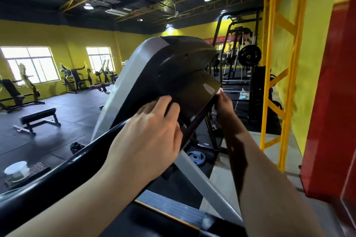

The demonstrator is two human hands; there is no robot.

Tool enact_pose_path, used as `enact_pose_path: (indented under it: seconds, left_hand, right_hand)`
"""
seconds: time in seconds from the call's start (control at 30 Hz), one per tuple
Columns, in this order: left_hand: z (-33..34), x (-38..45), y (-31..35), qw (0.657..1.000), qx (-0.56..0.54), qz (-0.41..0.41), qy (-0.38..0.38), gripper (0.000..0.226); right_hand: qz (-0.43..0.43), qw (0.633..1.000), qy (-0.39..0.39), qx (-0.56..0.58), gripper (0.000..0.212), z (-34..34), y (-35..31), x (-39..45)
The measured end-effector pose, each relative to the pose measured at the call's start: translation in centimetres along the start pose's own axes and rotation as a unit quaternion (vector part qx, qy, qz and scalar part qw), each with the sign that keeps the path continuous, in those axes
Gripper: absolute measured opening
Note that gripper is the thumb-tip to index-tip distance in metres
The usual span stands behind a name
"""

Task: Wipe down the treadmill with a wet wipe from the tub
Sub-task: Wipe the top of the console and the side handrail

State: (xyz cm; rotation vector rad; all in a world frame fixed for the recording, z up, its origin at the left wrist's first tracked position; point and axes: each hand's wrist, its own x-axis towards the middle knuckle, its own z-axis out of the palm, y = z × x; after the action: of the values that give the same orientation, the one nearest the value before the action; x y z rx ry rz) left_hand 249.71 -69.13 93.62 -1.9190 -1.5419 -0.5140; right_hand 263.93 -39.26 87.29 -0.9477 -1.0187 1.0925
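Left hand (pixel 148 136) reaches forward, palm down, fingers together and curled over the lower edge of the treadmill console (pixel 173 75). Right hand (pixel 224 107) is behind the console's right edge — fingers hidden, grip can't be told. Tub (pixel 17 171) sits on the floor, far left.

Both my arms stretched forward. Left hand (pixel 148 140) palm down, fingers curled, gripping. Right hand (pixel 224 106) further out, in shadow, fingers mostly hidden, thumb tip pointing up.
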Motion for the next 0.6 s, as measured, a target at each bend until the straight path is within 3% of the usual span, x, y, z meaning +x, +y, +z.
enact_pose_path:
  seconds: [0.1,0.33,0.43,0.53,0.6]
  left_hand:
    - [-0.1,-0.1,0.0,1.0,0.001,0.003,0.003,0.019]
    - [0.1,-0.2,0.1,1.0,0.011,0.001,0.01,0.018]
    - [0.2,-0.4,0.0,1.0,0.015,-0.003,0.015,0.022]
    - [-0.1,-0.7,-0.3,1.0,0.01,-0.023,0.018,0.03]
    - [-0.5,-1.7,-1.1,0.999,-0.002,-0.032,0.02,0.039]
  right_hand:
    - [-0.033,0.999,0.029,-0.012,0.036,0.4,-0.7,-4.0]
    - [-0.227,0.972,0.011,0.064,0.044,2.9,1.0,-25.6]
    - [-0.265,0.963,0.018,0.036,0.046,3.0,1.2,-28.3]
    - [-0.344,0.937,-0.025,-0.056,0.045,2.7,-0.8,-26.5]
    - [-0.402,0.892,-0.081,-0.191,0.043,2.4,-3.2,-24.4]
